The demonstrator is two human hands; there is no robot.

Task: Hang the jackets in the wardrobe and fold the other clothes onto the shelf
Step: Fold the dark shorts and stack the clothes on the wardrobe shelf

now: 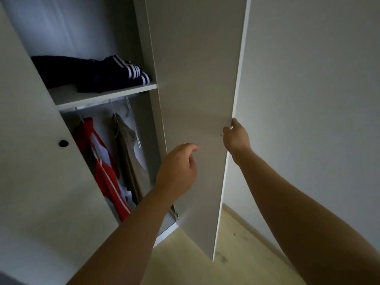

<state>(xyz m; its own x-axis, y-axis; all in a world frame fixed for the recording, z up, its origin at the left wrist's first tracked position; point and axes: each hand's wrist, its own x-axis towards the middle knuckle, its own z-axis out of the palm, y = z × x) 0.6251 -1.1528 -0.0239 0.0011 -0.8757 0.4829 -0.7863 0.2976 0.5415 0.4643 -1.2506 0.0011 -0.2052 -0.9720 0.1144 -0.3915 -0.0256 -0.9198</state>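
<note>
both bare arms stretched forward and up, right hand (236,137) the higher one, fingers and thumb pinching the edge of the door (195,68), left hand (177,169) lower down, fingers loosely curled, holding nothing, wrist pretty straight

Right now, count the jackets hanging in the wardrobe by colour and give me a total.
red jacket: 1
beige jacket: 1
Total: 2
</note>
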